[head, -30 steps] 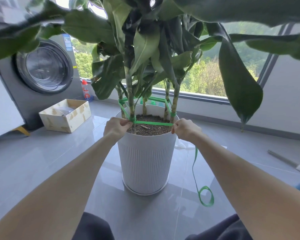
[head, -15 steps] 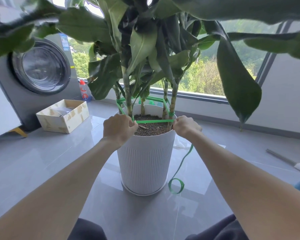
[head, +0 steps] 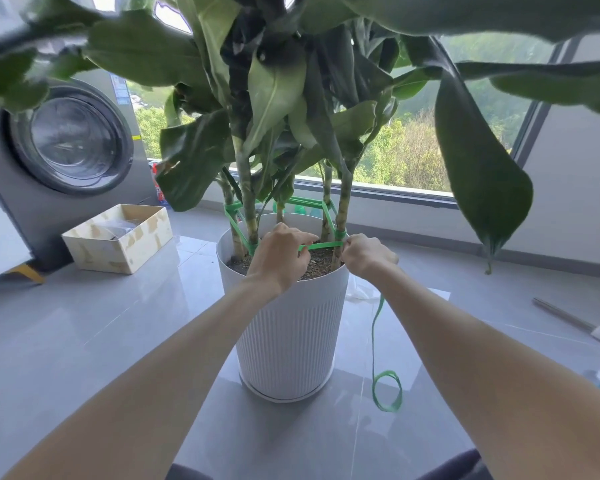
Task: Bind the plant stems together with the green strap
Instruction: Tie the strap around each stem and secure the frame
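Green strap [head: 323,244] runs taut between left hand [head: 279,258] and right hand [head: 366,254], both hands' fingers [head: 300,237] curled gripping it.

Strap [head: 321,245] partly hidden in right hand [head: 368,255]

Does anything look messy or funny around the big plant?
A little. The green strap has a long loose tail hanging down from the right hand, and it curls into a loop low beside the white pot. One big leaf on the left looks nicked at its edge.
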`<action>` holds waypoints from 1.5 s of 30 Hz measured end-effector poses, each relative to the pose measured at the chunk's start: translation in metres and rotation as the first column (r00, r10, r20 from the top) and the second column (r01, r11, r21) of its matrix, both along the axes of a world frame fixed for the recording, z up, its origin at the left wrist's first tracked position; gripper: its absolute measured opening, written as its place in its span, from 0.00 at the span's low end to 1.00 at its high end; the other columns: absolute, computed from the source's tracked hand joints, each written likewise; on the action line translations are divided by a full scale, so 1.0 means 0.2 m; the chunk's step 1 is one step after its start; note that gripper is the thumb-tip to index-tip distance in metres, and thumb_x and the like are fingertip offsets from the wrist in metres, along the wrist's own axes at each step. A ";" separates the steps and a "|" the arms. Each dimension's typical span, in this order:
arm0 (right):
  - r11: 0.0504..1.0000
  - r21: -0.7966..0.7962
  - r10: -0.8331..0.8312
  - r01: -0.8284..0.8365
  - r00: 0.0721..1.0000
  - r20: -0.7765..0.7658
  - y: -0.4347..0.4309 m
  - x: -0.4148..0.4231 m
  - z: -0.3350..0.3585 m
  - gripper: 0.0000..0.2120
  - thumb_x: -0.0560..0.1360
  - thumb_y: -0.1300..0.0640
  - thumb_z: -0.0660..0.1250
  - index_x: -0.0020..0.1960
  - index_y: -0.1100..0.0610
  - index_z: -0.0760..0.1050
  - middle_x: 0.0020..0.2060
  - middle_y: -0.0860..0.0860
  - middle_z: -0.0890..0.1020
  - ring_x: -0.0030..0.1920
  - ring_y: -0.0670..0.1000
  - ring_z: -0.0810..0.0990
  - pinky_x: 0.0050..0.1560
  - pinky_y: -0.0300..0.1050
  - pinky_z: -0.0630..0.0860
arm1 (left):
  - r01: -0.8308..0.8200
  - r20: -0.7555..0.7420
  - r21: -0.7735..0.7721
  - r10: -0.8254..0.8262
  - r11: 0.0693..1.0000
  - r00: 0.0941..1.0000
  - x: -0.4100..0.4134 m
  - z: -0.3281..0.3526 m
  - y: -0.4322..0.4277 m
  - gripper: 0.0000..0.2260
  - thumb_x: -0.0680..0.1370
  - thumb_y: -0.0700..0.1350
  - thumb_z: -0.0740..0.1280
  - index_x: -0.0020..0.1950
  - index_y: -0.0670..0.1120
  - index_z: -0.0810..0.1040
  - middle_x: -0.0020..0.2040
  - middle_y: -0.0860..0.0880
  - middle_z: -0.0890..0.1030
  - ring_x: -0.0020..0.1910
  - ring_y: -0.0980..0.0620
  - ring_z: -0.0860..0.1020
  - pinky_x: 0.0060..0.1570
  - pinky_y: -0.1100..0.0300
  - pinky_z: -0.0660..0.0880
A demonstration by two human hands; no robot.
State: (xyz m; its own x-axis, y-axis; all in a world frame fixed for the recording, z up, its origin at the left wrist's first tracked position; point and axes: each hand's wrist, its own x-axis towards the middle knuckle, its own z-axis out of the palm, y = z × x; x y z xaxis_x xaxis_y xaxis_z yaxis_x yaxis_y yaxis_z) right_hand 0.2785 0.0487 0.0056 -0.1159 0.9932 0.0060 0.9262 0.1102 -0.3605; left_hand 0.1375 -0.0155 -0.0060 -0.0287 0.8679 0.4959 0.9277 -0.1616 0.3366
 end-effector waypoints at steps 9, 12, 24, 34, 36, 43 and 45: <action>0.999 0.030 0.014 -0.015 0.999 0.035 0.01 -0.01 0.01 0.15 0.79 0.56 0.53 0.61 0.50 0.73 0.53 0.53 0.79 0.51 0.56 0.76 0.45 0.44 0.66 | -0.096 0.011 -0.014 0.096 0.995 0.995 0.04 0.00 0.09 0.16 0.78 0.40 0.62 0.64 0.50 0.78 0.57 0.46 0.81 0.62 0.48 0.72 0.63 0.55 0.65; 0.999 0.026 0.024 -0.025 0.998 0.053 0.02 0.00 0.01 0.15 0.79 0.56 0.54 0.61 0.49 0.73 0.52 0.52 0.79 0.47 0.56 0.74 0.44 0.44 0.66 | -0.094 0.021 -0.034 0.094 0.995 0.995 0.04 -0.01 0.11 0.16 0.78 0.40 0.62 0.63 0.50 0.78 0.57 0.47 0.82 0.61 0.48 0.72 0.64 0.55 0.65; 0.996 0.071 -0.046 0.045 0.999 0.017 0.08 0.03 -0.05 0.16 0.81 0.46 0.53 0.58 0.52 0.74 0.55 0.54 0.79 0.55 0.57 0.75 0.51 0.48 0.65 | -0.149 0.052 -0.013 0.149 0.989 0.987 0.06 0.01 0.13 0.17 0.78 0.38 0.60 0.64 0.48 0.78 0.58 0.45 0.81 0.62 0.46 0.71 0.63 0.54 0.66; 0.953 0.200 -0.149 0.226 0.928 -0.341 0.10 -0.02 -0.04 0.11 0.72 0.56 0.67 0.54 0.54 0.73 0.51 0.51 0.79 0.57 0.56 0.74 0.55 0.49 0.73 | -0.117 0.073 -0.009 0.117 0.993 0.990 0.04 0.03 0.11 0.15 0.78 0.40 0.63 0.63 0.48 0.78 0.58 0.48 0.82 0.62 0.47 0.73 0.65 0.53 0.67; 0.962 0.138 -0.157 0.234 0.893 -0.422 0.10 -0.01 -0.03 0.06 0.72 0.56 0.67 0.48 0.51 0.77 0.47 0.50 0.82 0.52 0.54 0.78 0.54 0.49 0.75 | -0.099 0.059 -0.025 0.100 0.995 0.993 0.03 0.04 0.11 0.12 0.77 0.44 0.65 0.61 0.50 0.80 0.54 0.51 0.83 0.58 0.50 0.76 0.65 0.52 0.68; 0.982 0.131 -0.059 0.133 0.889 -0.455 0.09 0.06 -0.04 0.05 0.70 0.52 0.74 0.42 0.47 0.77 0.45 0.47 0.83 0.47 0.49 0.80 0.47 0.44 0.77 | -0.088 0.139 -0.081 0.099 0.993 0.985 0.04 0.04 0.10 0.06 0.77 0.43 0.68 0.50 0.47 0.85 0.47 0.49 0.85 0.49 0.47 0.81 0.57 0.51 0.74; 0.981 0.166 -0.011 0.095 0.895 -0.447 0.07 0.06 -0.04 0.07 0.70 0.53 0.74 0.43 0.48 0.76 0.43 0.46 0.83 0.47 0.49 0.80 0.47 0.44 0.78 | -0.096 0.136 -0.090 0.108 0.991 0.985 0.04 0.05 0.10 0.06 0.77 0.44 0.68 0.49 0.47 0.85 0.46 0.49 0.85 0.48 0.48 0.81 0.54 0.53 0.76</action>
State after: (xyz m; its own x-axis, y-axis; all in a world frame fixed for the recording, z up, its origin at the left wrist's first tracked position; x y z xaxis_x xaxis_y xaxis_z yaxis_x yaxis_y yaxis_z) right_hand 0.2911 0.0632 -0.0030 -0.0065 0.9750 0.2221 0.6815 0.1668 -0.7125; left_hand 0.1462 0.0038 0.0037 -0.1834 0.8948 0.4070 0.8803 -0.0348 0.4732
